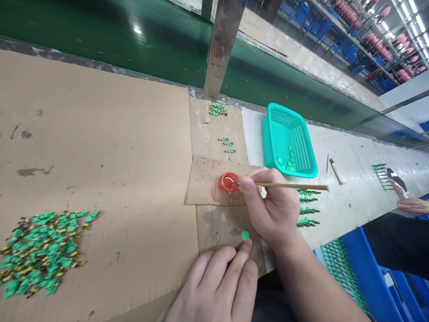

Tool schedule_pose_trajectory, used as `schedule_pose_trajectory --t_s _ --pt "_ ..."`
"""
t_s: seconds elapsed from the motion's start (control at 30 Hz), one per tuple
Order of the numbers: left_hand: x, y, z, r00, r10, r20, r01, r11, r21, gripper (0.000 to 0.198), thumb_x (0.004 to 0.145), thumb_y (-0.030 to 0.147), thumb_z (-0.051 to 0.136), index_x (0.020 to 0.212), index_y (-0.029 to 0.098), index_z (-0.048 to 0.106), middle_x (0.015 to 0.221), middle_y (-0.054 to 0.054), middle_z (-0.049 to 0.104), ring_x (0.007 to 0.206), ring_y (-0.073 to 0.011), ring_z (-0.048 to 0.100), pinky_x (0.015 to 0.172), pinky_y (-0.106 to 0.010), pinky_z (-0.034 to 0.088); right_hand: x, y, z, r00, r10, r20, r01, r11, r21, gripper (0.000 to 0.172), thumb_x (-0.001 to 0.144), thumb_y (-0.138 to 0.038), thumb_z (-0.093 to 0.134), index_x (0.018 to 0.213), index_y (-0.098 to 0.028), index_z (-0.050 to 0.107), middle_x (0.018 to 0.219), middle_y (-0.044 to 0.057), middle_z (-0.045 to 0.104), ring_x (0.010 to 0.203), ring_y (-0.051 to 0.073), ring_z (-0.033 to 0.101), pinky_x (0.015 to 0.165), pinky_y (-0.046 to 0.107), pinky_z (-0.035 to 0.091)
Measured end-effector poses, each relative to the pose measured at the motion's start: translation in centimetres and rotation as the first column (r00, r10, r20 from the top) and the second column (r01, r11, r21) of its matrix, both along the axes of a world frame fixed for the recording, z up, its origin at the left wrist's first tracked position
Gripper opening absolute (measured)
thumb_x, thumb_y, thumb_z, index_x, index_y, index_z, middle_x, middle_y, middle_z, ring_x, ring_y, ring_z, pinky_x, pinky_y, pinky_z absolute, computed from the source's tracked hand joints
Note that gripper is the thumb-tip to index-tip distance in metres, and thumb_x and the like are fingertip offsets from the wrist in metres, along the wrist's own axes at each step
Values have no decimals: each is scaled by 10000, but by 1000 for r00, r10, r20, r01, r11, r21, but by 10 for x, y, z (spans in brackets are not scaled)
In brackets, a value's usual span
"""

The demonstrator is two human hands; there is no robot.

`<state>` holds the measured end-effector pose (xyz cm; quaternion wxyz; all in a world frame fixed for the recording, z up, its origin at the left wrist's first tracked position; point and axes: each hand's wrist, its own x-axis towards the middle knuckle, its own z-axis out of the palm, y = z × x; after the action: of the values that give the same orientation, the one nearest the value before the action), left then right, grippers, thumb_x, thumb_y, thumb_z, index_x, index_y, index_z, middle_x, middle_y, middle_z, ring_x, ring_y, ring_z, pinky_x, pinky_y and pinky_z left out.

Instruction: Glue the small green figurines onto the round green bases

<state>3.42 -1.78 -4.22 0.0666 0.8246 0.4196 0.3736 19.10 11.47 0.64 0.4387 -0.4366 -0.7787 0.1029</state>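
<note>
My right hand (273, 208) pinches a thin wooden stick (291, 185), which lies nearly level. The stick's tip is at a small round red pot (224, 184) that holds a shiny liquid. My left hand (221, 284) rests on the cardboard with its fingers stretched out. One fingertip touches the lower edge of a small green disc (246, 235). Beyond the pot lie three small green, yellow and dark pieces (228, 144) in a column, and behind them a little heap (217, 108) of similar pieces.
A large pile of green, yellow and dark pieces (43, 250) lies at left. A turquoise basket (266, 143) holds several green discs. Rows of finished-looking green pieces (308, 210) sit right of my hand. A metal post (223, 49) stands behind. Another person's hand (414, 205) is at far right.
</note>
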Motion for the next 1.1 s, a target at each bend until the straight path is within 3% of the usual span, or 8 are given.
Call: schedule_pose_trajectory --t_s 0.4,0.57,0.77,1.1 --pt "-1 2 4 1000 -2 -17 2 1000 2 140 1089 98 667 1116 162 788 1348 -90 876 1059 -249 708 941 -430 526 1 -4 6 998 28 -51 -25 998 60 225 1150 -146 715 970 -253 632 821 -35 675 715 147 669 670 313 543" --pt "-4 -1 6 999 -33 -43 33 999 2 204 1128 120 606 1169 143 805 1310 -112 882 1114 -290 719 990 -468 533 16 -42 9 997 22 -69 -12 989 148 149 1148 -99 650 1137 -245 681 856 -6 719 699 170 677 653 347 600" --pt "-7 -1 3 997 -64 -38 64 998 1 224 1166 134 589 1262 106 790 1381 -125 874 1177 -315 717 1006 -490 527 32 -95 -4 999 -1 -40 4 996 87 181 1164 -83 559 1201 -209 684 837 6 668 643 160 583 570 326 579" --pt "4 -4 -5 998 -20 52 21 999 -26 296 1175 104 499 1225 148 788 1333 -104 883 1174 -289 716 982 -488 490 39 -99 -7 997 71 37 -71 997 2 131 1157 -103 575 1100 -175 668 825 41 685 666 169 652 585 323 648"
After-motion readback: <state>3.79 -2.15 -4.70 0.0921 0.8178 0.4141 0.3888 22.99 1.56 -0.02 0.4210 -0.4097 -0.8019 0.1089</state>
